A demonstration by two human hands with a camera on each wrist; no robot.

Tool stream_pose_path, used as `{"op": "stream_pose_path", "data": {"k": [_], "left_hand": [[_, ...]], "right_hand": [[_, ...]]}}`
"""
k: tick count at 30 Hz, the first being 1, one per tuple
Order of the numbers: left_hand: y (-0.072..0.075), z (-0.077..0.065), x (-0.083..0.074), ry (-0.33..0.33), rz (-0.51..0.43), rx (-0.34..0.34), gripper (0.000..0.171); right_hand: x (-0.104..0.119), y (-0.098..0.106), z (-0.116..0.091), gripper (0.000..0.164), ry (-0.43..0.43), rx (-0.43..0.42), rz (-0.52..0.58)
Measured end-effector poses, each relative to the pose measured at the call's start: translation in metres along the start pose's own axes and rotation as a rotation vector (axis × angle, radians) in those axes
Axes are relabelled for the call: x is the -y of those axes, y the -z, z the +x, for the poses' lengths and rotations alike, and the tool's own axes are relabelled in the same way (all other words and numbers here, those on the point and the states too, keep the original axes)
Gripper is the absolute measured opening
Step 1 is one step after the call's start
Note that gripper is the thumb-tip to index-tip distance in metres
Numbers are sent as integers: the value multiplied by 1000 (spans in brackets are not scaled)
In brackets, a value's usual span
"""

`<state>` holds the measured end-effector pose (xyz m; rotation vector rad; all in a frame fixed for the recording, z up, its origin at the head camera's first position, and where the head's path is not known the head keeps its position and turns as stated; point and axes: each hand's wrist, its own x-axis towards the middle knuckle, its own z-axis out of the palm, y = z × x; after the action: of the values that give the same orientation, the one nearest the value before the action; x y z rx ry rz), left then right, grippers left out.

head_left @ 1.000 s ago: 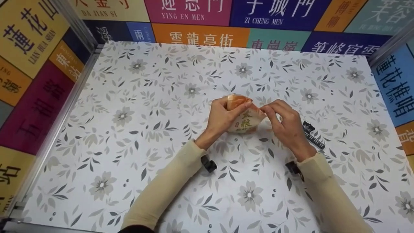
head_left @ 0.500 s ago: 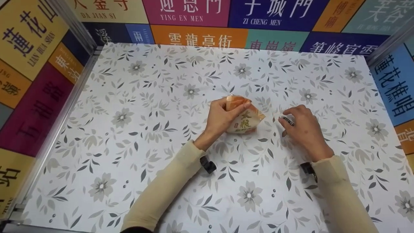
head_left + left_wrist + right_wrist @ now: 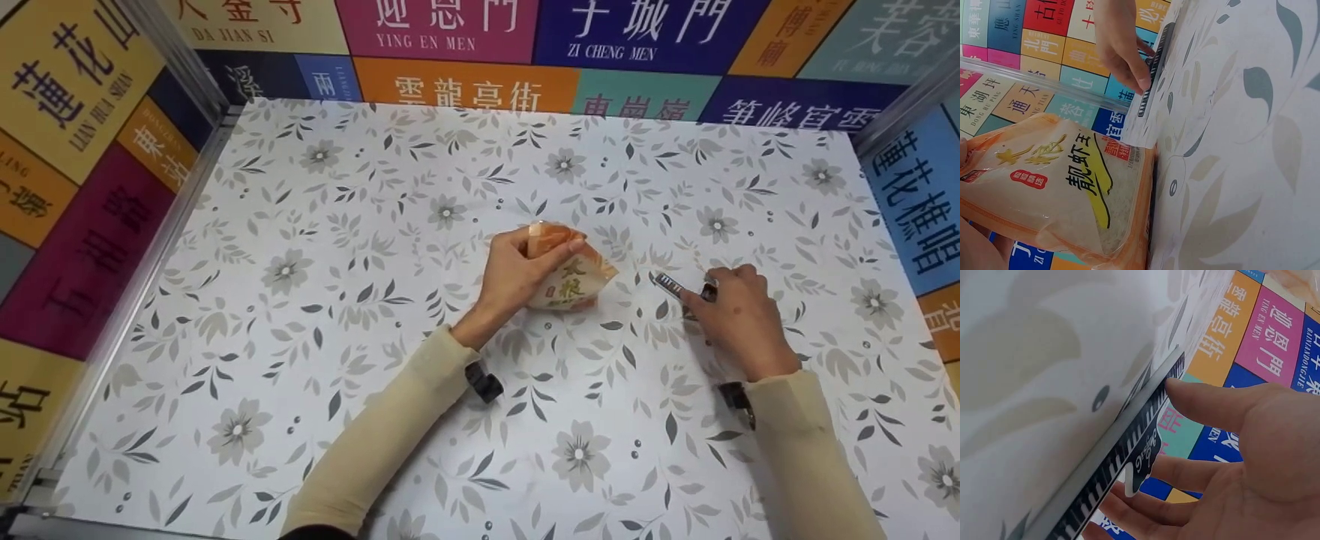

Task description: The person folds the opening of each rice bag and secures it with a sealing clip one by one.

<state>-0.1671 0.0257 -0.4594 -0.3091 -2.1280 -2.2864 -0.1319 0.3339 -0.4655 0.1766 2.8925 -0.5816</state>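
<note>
My left hand (image 3: 517,274) pinches the top of a small bag of rice (image 3: 574,277), holding it upright on the patterned tabletop. The bag is clear with orange edges and printed characters; white rice shows low inside it (image 3: 1120,208) in the left wrist view. To its right, my right hand (image 3: 739,319) is over a long narrow clip-like strip (image 3: 1114,461) with a piano-key pattern and a black "Music" tab (image 3: 1144,455). The right thumb (image 3: 1207,399) touches the strip near one end, and the other fingers bend behind it, partly hidden. The strip lies along the table.
The table (image 3: 360,345) has a white covering with grey flowers and leaves. Colourful panels (image 3: 465,82) with large characters stand behind it and at both sides, with metal rails (image 3: 157,240) at the edges. Black wrist cameras (image 3: 484,382) are worn at both cuffs.
My right hand has left the bag's right corner and moved right and slightly toward me, onto the piano-key strip. The left hand and the bag stay in place.
</note>
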Motion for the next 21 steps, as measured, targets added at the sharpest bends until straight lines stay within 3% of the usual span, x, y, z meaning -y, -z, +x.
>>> {"op": "stream_pose_path", "data": {"k": [10, 15, 21], "left_hand": [[1, -1, 1, 25, -3, 18, 27], [1, -1, 1, 5, 0, 12, 26], [0, 0, 1, 10, -8, 7, 25]], "right_hand": [[-5, 4, 0, 48, 4, 28, 47], [-6, 5, 1, 43, -9, 44, 38], [-6, 6, 1, 33, 10, 16, 49]]}}
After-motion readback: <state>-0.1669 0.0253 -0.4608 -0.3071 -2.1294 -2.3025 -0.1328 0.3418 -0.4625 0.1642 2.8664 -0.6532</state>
